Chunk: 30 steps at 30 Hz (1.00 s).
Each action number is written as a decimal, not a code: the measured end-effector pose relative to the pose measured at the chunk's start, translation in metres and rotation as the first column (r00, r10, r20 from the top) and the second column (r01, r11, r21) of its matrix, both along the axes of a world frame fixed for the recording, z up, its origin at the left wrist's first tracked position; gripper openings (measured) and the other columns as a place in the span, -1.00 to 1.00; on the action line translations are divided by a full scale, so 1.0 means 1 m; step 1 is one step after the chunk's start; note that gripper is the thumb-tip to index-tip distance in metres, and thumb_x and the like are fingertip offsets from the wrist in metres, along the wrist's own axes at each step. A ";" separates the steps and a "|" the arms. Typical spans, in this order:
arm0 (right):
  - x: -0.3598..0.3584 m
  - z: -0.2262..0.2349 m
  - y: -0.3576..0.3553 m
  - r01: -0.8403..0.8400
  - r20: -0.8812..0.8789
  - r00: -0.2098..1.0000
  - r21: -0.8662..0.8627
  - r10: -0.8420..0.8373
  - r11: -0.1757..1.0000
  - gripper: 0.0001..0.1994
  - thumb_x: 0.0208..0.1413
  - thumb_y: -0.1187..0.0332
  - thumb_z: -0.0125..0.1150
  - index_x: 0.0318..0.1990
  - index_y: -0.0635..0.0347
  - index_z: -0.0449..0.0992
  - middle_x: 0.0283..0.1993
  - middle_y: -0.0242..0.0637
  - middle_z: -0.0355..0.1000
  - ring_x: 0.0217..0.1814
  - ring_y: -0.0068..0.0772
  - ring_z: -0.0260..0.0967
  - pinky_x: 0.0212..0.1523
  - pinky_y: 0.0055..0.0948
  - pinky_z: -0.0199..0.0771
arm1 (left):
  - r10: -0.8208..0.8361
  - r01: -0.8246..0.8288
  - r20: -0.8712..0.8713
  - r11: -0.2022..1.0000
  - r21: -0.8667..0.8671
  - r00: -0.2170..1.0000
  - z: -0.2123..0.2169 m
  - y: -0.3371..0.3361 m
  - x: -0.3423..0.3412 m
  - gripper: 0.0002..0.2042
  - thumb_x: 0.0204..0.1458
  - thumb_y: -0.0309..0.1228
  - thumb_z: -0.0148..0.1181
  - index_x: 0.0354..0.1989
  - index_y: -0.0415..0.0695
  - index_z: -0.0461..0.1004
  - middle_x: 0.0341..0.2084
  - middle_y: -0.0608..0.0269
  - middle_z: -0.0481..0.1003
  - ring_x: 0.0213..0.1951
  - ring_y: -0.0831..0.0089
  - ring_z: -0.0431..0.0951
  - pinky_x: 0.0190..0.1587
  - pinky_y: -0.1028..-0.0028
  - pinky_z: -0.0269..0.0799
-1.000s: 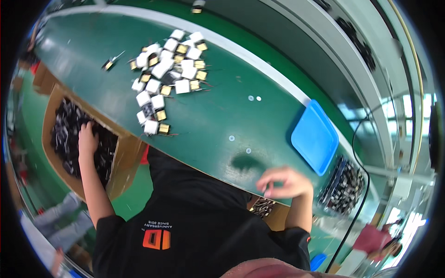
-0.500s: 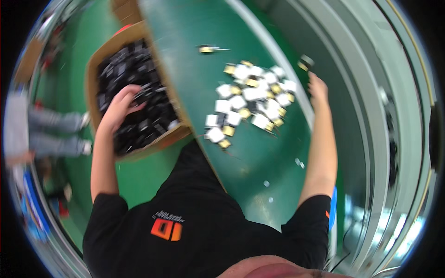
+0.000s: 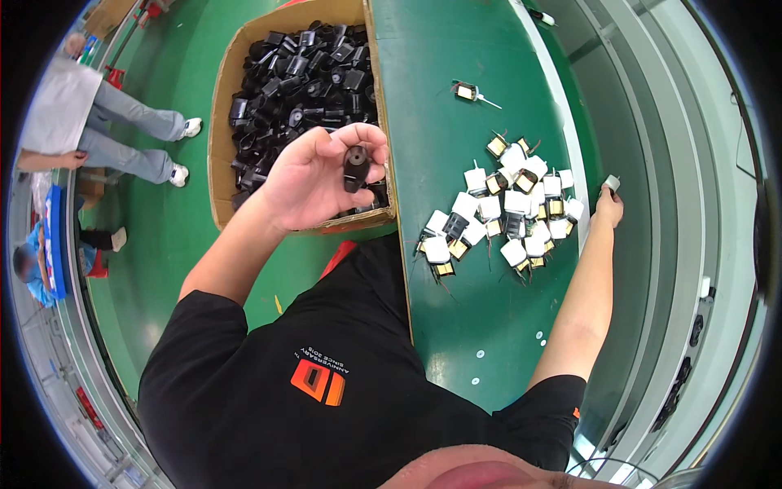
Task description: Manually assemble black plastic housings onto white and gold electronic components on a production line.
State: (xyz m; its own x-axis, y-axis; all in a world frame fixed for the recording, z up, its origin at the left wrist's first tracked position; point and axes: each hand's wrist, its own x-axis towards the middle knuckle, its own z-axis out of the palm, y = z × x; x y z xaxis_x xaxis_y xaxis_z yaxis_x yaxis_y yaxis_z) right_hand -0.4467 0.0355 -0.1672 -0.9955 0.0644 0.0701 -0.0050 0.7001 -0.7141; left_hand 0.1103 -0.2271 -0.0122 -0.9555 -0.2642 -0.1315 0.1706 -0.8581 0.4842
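The work area has a green floor and, to the right of it, a long green bench edged by a pale rail. A carton filled with loose black parts stands against the bench's left side. The left hand is raised over the carton's near right corner, thumb and fingers curled around one black part; its long axis runs near to far, holed round end outward. The right hand extends well to the right, past the rail, its fingers narrowed on a white-topped piece; its lower portion is hidden. The two held items are well apart, about level in depth. Between them lies a cluster of white-topped units, nearer the right hand; a lone unit lies farther out, its shaft pointing right.
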 end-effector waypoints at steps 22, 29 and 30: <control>0.457 0.122 0.130 -0.029 -0.024 0.923 -1.000 0.385 0.007 -0.62 0.13 0.52 0.22 0.10 0.34 0.33 -0.17 -0.07 0.51 -0.41 -0.44 0.51 -0.54 -0.60 0.45 | -0.575 0.469 0.022 0.644 -0.605 0.818 -0.006 0.164 -0.105 -0.65 0.15 -0.56 0.06 0.14 -0.26 0.34 0.11 -0.01 0.36 -0.01 0.23 0.54 -0.09 0.43 0.56; 0.483 0.142 0.158 -0.134 -0.079 0.975 -0.954 0.206 0.268 -0.65 0.01 0.63 0.32 -0.01 0.38 0.45 -0.18 -0.15 0.55 -0.24 -0.47 0.55 -0.31 -0.58 0.54 | -0.748 0.643 -0.043 0.597 -0.480 0.662 -0.012 0.188 -0.107 -0.66 0.21 -0.56 0.01 0.16 -0.27 0.30 0.08 -0.01 0.42 0.01 0.31 0.54 -0.01 0.39 0.53; 0.482 0.139 0.160 -0.222 -0.140 0.964 -0.894 0.227 0.390 -0.69 0.01 0.62 0.32 -0.05 0.36 0.49 -0.20 -0.20 0.55 -0.26 -0.51 0.54 -0.29 -0.59 0.52 | -0.754 0.643 -0.051 0.591 -0.487 0.655 -0.012 0.188 -0.106 -0.66 0.21 -0.56 -0.02 0.17 -0.26 0.28 0.07 -0.02 0.42 -0.01 0.29 0.55 -0.03 0.38 0.53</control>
State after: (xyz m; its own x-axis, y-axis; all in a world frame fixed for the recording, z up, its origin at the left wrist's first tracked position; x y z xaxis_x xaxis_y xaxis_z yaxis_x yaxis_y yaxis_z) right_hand 0.0352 0.1959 -0.0281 -0.9840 -0.1388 0.1113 -0.0537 -0.3649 -0.9295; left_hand 0.0046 -0.0387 -0.0242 -0.8479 0.5265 0.0628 -0.2475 -0.4978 0.8312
